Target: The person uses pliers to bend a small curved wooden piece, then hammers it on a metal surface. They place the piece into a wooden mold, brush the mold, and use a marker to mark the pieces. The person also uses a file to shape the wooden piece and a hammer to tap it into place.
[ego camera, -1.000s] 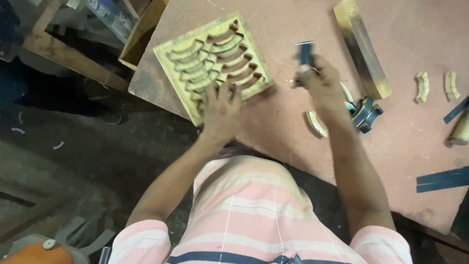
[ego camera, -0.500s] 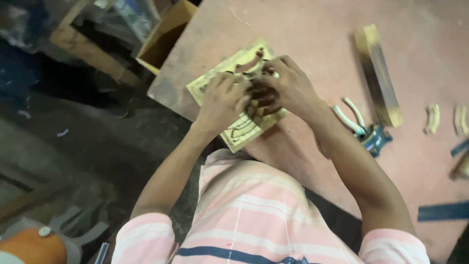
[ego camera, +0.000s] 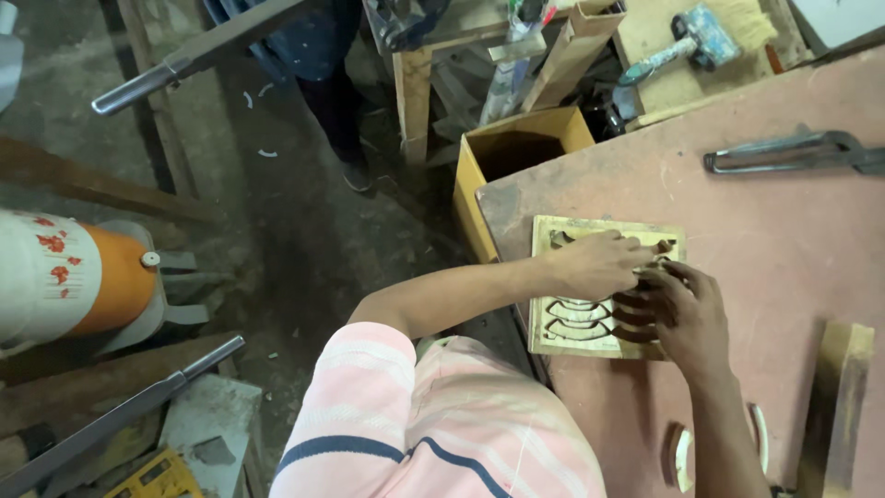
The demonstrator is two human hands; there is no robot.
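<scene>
A flat, pale wooden panel cut through with rows of curved slots lies near the left edge of my reddish worktable, just in front of me. My left hand rests palm down across the top of the panel, fingers spread flat, pressing rather than gripping. My right hand meets it from three o'clock, fingers curled onto the slots at the panel's right side; I cannot tell whether they pinch something small or only touch the wood. The panel looks thin, stiff and light, and the narrow ribs between its slots seem likely to snap, so I judge it safest to hold by its solid outer border. At eleven o'clock from the panel, an open yellow box sits against the table's corner. At one o'clock a long metal clamp lies on the table, well apart. At five o'clock, near my right forearm, lie two small curved wooden pieces, and beyond them, at four o'clock, a wooden block. Far off at nine o'clock, on the floor, stands an orange and white container.
</scene>
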